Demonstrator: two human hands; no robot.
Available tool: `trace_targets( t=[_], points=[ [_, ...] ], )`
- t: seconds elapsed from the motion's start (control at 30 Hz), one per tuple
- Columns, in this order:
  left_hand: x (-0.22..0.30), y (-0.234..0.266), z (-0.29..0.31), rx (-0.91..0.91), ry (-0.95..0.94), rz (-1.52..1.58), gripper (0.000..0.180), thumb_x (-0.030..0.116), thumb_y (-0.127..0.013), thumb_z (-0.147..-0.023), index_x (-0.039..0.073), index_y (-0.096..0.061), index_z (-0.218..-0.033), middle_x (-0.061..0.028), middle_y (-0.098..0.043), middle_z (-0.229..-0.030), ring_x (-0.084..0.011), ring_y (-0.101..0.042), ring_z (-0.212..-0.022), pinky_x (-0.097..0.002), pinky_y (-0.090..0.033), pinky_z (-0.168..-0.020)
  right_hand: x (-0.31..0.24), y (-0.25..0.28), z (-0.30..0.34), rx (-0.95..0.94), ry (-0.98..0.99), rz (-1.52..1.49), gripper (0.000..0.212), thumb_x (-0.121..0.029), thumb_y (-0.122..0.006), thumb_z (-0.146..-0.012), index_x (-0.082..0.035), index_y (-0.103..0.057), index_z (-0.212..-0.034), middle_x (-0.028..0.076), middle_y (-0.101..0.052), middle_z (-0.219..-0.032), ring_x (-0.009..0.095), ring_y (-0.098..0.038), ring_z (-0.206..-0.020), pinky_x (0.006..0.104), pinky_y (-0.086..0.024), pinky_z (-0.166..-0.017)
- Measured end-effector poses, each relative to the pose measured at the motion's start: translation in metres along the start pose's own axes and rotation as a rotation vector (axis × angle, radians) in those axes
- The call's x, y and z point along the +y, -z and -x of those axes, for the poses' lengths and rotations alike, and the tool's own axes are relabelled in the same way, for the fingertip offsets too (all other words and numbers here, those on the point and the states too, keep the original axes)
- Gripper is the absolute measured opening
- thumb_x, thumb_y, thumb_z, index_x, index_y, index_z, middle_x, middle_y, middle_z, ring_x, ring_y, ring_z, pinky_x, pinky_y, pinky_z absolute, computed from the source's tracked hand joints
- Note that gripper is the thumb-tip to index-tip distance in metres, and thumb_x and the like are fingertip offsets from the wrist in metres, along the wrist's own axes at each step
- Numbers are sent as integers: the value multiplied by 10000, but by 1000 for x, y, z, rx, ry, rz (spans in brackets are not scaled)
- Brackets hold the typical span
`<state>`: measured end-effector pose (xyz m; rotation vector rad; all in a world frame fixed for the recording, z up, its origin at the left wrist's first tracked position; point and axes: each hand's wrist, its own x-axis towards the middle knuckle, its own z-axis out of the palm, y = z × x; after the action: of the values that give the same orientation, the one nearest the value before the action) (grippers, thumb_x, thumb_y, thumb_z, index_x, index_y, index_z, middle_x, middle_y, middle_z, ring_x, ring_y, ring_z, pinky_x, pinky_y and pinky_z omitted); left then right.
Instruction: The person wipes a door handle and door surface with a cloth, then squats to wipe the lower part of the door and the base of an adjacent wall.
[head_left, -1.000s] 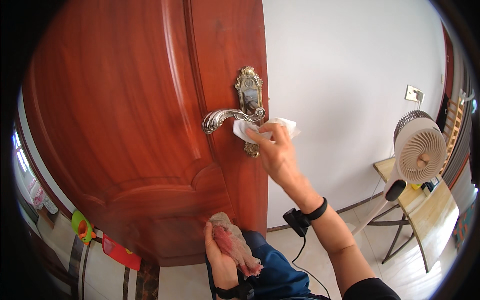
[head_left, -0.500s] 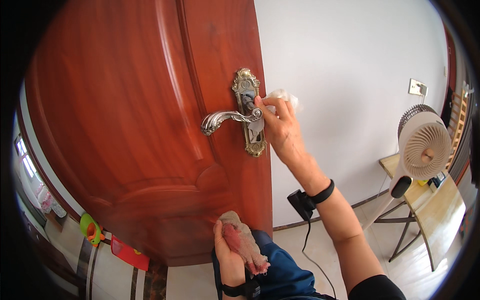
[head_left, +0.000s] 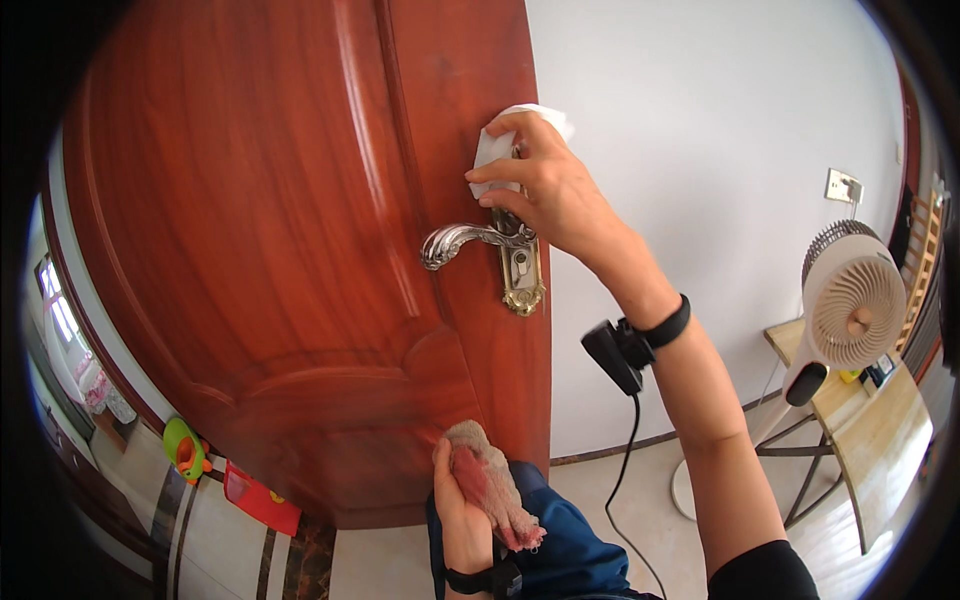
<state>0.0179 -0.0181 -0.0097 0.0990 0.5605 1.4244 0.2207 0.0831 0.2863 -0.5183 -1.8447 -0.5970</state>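
My right hand [head_left: 545, 180] presses a white tissue [head_left: 492, 152] against the top of the ornate door-handle plate [head_left: 522, 285]. Its fingers are bent over the tissue, which hides the plate's upper end. Just below the hand, the silver lever handle [head_left: 460, 240] points left across the reddish-brown wooden door [head_left: 260, 200]. Low in front of me, my left hand [head_left: 465, 525] grips a worn beige and pink cloth [head_left: 490, 480], thumb along its left side.
A white fan [head_left: 855, 300] stands at the right beside a small wooden table [head_left: 870, 420]. A wall socket [head_left: 844, 186] is above it. A cable [head_left: 625, 480] hangs from a black device [head_left: 615, 352] on my right wrist. Green and red items [head_left: 185, 450] lie at the lower left.
My right hand has moved up from beside the lever to the plate's top, taking the tissue with it. The left hand and cloth stay nearly where they were.
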Motion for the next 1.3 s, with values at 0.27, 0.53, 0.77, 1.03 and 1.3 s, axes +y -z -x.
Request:
trace_targets(
  t=[0.27, 0.53, 0.77, 1.03, 1.3],
  points=[
    [9, 1, 3, -26, -42, 7, 258, 391, -638, -880, 161, -620, -995, -1, -639, -917, -181, -618, -835, -345, -523, -723, 16, -2, -2, 54, -31, 132, 114, -62, -692, -782, -72, -687, -896, 72, -589, -956, 270, -589, -901, 376, -516, -770],
    [8, 1, -1, 69, -47, 2, 221, 352, -659, -874, 169, -610, -986, 3, -632, -910, -171, -610, -835, -333, -514, -726, 7, 12, 22, -58, -397, 126, 166, -2, -637, -811, -7, -625, -977, 181, -633, -965, 333, -631, -855, 380, -523, -692],
    [6, 1, 0, -12, 0, 68, 214, 347, -656, -878, 164, -610, -978, 4, -622, -880, -173, -602, -807, -329, -512, -721, 4, 5, -10, 4, 58, 58, 206, 5, -661, -768, -41, -667, -969, 86, -656, -965, 300, -537, -1046, 387, -472, -883],
    [15, 2, 4, 36, -74, 57, 230, 364, -660, -871, 157, -620, -963, 9, -623, -857, -168, -600, -780, -317, -504, -697, 2, -1, -16, -250, 193, 132, 78, 6, -667, -763, -31, -701, -823, 76, -659, -853, 258, -582, -949, 363, -502, -824],
    [19, 2, 10, -212, 6, 124, 215, 346, -641, -889, 156, -618, -988, -2, -636, -909, -176, -606, -809, -330, -513, -693, -11, 11, -7, -132, -69, -114, 77, -35, -661, -810, -15, -689, -879, 114, -655, -820, 300, -597, -842, 375, -505, -757]
  ],
)
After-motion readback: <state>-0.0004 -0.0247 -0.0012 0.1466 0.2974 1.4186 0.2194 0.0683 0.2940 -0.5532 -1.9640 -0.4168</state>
